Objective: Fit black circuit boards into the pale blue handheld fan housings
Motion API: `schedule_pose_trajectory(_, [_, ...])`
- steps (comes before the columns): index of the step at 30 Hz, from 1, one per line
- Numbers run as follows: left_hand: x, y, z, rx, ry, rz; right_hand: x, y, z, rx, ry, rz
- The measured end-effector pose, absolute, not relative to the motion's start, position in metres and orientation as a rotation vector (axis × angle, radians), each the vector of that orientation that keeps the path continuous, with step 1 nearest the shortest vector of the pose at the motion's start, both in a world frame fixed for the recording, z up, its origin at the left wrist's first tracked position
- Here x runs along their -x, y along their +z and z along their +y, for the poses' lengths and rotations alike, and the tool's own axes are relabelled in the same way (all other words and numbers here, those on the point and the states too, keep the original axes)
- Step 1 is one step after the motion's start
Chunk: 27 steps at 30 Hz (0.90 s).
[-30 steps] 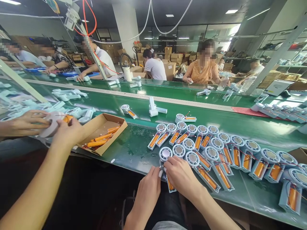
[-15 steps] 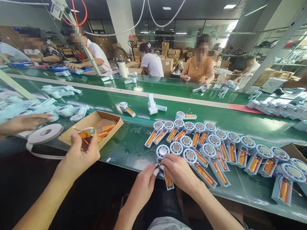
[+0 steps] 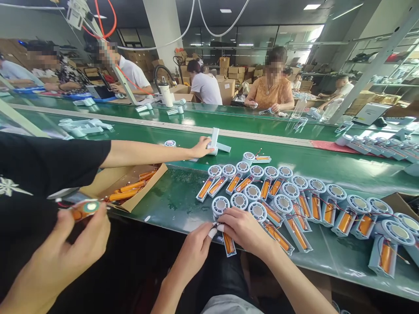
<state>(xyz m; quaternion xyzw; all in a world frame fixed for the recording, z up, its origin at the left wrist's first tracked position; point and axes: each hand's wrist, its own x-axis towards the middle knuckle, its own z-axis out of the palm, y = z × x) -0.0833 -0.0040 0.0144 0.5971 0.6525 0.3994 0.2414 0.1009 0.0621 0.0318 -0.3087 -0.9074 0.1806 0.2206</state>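
Note:
At the front edge of the bench, my left hand (image 3: 198,240) and my right hand (image 3: 242,230) meet with fingers pinched together. Between the fingertips is a small dark part (image 3: 215,225), mostly hidden; its kind I cannot make out. White covers wrap a fingertip on each hand. Directly under and behind my hands lies a light-blue handheld fan (image 3: 221,204), its round head showing and its handle holding an orange battery (image 3: 229,245). My right hand covers the middle of this fan. Further similar fans (image 3: 257,211) lie close by on the right.
A co-worker's hand (image 3: 78,244) at left holds an orange battery with a round green-edged sticker; their other hand (image 3: 203,147) touches a pale-blue fan housing (image 3: 214,141) on the green belt (image 3: 157,135). A cardboard box (image 3: 153,188) contains orange batteries. Several people sit across the belt.
The co-worker's one arm has swung across to the fan housing on the belt; their battery-holding hand has moved left and down. My hands stay almost in place.

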Motion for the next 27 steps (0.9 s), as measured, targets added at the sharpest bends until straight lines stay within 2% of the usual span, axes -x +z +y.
schedule_pose_trajectory(3, [0.081, 0.009, -0.008, -1.705, 0.915, 1.599, -0.116, 0.044, 0.056, 1.006, 0.595, -2.272])
schedule_pose_trajectory(5, [0.079, 0.006, -0.011, -1.669, 0.919, 1.661, -0.127, 0.052, 0.048, 1.168, 0.579, -2.152])
schedule_pose_trajectory(9, [0.077, 0.001, -0.013, -1.613, 0.902, 1.731, -0.131, 0.057, 0.028, 1.450, 0.393, -2.387])
schedule_pose_trajectory(13, [0.074, 0.002, -0.012, -1.591, 0.887, 1.757, -0.118, 0.051, 0.027, 1.537, 0.171, -2.661])
schedule_pose_trajectory(19, [0.069, 0.003, -0.014, -1.567, 0.921, 1.805, -0.109, 0.048, 0.042, 1.560, 0.189, -2.568])
schedule_pose_trajectory(23, [0.068, 0.000, -0.016, -1.509, 0.987, 1.894, -0.097, 0.039, 0.044, 1.244, 0.413, -2.262])
schedule_pose_trajectory(27, [0.068, -0.001, -0.016, -1.433, 1.071, 1.855, -0.078, 0.025, 0.046, 1.053, 0.883, -1.862])
